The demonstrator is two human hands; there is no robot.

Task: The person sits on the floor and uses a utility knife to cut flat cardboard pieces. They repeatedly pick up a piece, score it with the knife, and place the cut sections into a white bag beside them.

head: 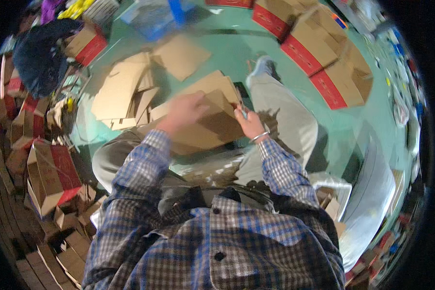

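Observation:
A folded sheet of brown cardboard (214,127) lies across my lap, its upper flap (214,85) angled away from me. My left hand (188,110) is over its left half, blurred by motion, so its grip is unclear. At the right corner of the cardboard, my right hand (252,125) has its fingers closed around a small tool (244,114) with a pale blue part. The tool's tip lies close to the cardboard edge, and its exact kind is hard to make out.
Flat cardboard pieces (121,85) are piled left of my lap, with a single sheet (183,56) beyond. Red-banded cartons (313,45) line the far right, and others (54,174) stand at left. A blue plastic crate (148,21) is at the back. A white sack (369,195) lies at right.

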